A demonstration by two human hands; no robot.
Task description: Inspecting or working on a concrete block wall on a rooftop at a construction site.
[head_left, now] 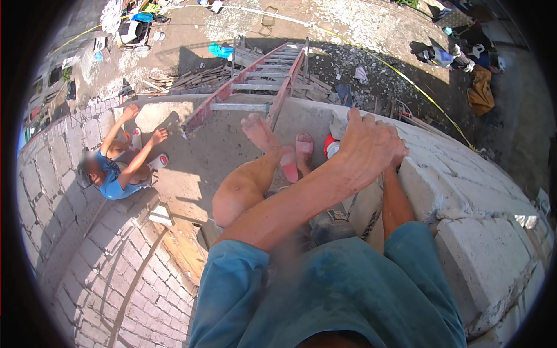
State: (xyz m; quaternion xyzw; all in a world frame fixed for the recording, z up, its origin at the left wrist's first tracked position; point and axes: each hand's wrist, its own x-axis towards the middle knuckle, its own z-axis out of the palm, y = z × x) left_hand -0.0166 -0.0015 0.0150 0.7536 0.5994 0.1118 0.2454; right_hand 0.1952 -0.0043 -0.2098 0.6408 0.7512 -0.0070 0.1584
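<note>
My left hand [371, 136] reaches across to the right with its fingers curled over; what they close on, if anything, is hidden. Behind and against it is my right hand [398, 152], mostly covered, so its fingers cannot be made out. Both hands are above the inner edge of a grey block wall [452, 159]. Beside my left hand, lower down, a round red and white object [331, 146] shows in part. Below my arms are my bent bare knee [235, 203] and bare foot [258, 130]. A loose pink sandal [288, 164] lies by my other foot, which wears its match [304, 143].
A red ladder [255, 81] with pale rungs leans at the platform's far edge. On the left, a person in blue [113, 180] sits with both arms stretched out. Wooden boards [183, 246] lie below. Past the edge are scrap wood [200, 78] and a yellow tape [406, 78].
</note>
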